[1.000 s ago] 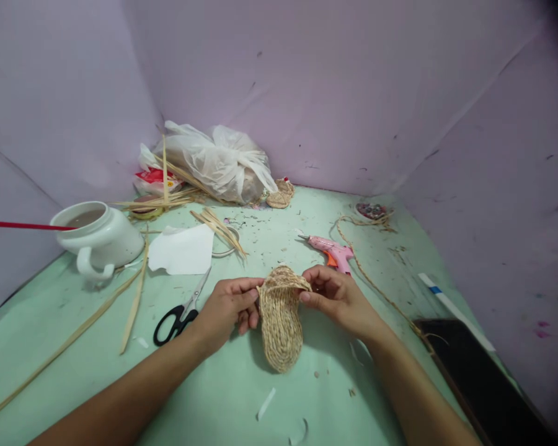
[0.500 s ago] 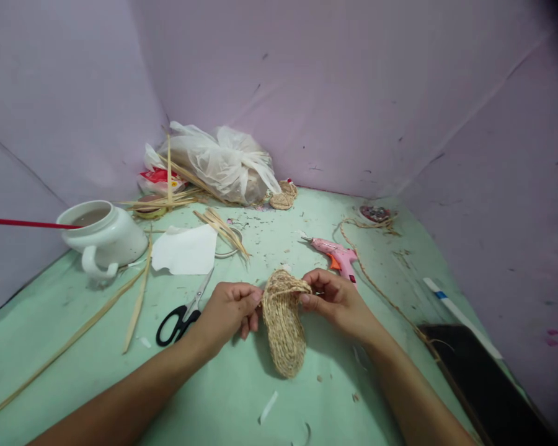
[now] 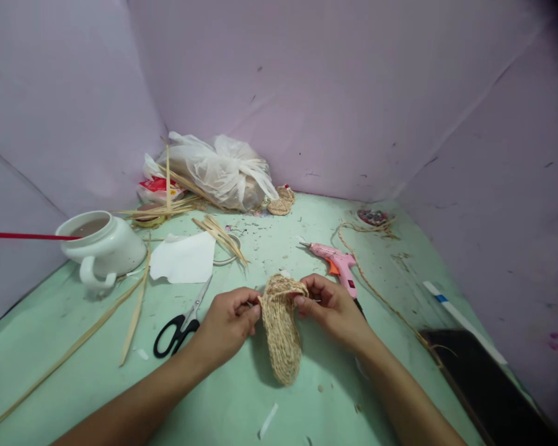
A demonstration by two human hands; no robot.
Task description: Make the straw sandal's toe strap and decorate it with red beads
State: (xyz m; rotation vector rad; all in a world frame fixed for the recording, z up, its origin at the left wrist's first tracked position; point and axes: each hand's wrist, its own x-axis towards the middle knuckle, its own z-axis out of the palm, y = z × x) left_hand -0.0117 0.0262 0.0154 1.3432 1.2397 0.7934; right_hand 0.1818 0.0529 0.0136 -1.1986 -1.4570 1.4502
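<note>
Between my hands is a small slipper [image 3: 283, 344] of braided straw-coloured fibre, its strap end pointing away from me and its sole tapering toward me. My left hand [image 3: 232, 322] pinches its left edge near the strap. On the other side, my right hand [image 3: 332, 310] grips the right end of the strap, with thumb and fingers closed on it. Black-handled scissors [image 3: 180, 328] lie beside my left wrist. A pink glue gun [image 3: 335, 263] rests beyond my right hand, its nozzle pointing left.
At the left stands a white pot [image 3: 109, 244] with a red stick [image 3: 28, 236] in it. White paper [image 3: 183, 257], dry fibre strips [image 3: 221, 238] and a tied plastic bag [image 3: 223, 170] lie farther back. A braided cord [image 3: 376, 288] runs toward a dark flat panel [image 3: 483, 384] at the right.
Both hands keep their hold on the slipper, which shows almost the same pose. The whole view has shifted slightly, with the table things a little lower in the picture.
</note>
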